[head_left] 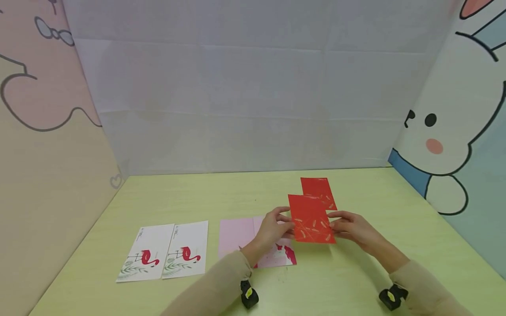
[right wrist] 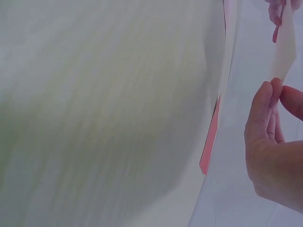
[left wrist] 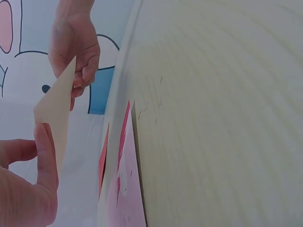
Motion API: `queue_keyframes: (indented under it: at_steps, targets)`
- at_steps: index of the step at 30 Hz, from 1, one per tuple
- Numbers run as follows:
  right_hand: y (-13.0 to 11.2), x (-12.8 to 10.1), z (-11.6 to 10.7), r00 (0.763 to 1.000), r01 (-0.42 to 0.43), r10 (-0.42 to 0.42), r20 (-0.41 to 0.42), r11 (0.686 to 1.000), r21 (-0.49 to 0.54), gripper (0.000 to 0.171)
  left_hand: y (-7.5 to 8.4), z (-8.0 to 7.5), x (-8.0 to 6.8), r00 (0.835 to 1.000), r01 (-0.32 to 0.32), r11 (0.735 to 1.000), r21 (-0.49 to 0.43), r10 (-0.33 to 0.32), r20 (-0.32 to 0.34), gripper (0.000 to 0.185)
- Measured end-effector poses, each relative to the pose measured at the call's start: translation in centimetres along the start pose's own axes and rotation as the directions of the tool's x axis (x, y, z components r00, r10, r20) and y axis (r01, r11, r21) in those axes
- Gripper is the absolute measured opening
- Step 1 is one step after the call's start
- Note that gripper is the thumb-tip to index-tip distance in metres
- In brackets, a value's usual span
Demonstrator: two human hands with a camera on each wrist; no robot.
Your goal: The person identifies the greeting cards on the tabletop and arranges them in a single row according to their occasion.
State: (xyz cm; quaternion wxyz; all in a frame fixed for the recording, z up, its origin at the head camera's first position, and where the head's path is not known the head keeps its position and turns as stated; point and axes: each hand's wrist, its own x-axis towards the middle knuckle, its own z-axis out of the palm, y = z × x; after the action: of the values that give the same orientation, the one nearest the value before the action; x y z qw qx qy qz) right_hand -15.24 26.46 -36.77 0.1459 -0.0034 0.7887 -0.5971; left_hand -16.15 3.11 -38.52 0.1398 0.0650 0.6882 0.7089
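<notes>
Held up off the table is a red card with a pale leaf print, tilted toward the head camera. My left hand pinches it at the left edge. At its right edge my right hand grips it between fingers and thumb. In both wrist views the card's pale back shows. A second red card lies on the table behind, partly hidden by the held one. Under my left hand and forearm lie pink cards with darker red pictures, partly covered.
Two white cards with red flamingos and green leaves, a left one and a right one, lie side by side at the left of the pale yellow table. A white sheet hangs behind; cartoon-printed walls flank both sides.
</notes>
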Motion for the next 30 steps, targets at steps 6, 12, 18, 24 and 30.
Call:
queue_keyframes:
  at_steps: [6,12,18,24,30]
  targets:
    - [0.4,-0.8,-1.0,1.0,-0.005,0.006,0.02,1.0,-0.022,0.047,-0.4,1.1,-0.2,0.999,0.035,0.999,-0.031,-0.034,0.027,0.051]
    - [1.1,-1.2,-1.8,0.999,-0.02,0.021,0.039,1.0,-0.02,0.046,-0.7,2.2,-0.4,0.995,0.07,0.997,0.02,-0.071,0.068,0.056]
    - [1.6,-1.5,-2.6,0.996,-0.061,0.061,0.071,0.998,0.002,0.045,-0.6,2.9,-0.6,0.988,0.113,0.993,0.019,-0.114,0.104,0.058]
    - [2.0,-1.7,-2.9,0.993,-0.089,0.09,0.077,0.996,-0.015,0.045,-0.7,3.5,-0.7,0.981,0.149,0.986,0.074,-0.157,0.112,0.059]
    - [2.3,-1.5,-2.9,0.989,-0.136,0.139,0.048,0.989,-0.058,0.044,-0.9,3.9,-0.6,0.976,0.18,0.977,0.112,-0.191,0.1,0.059]
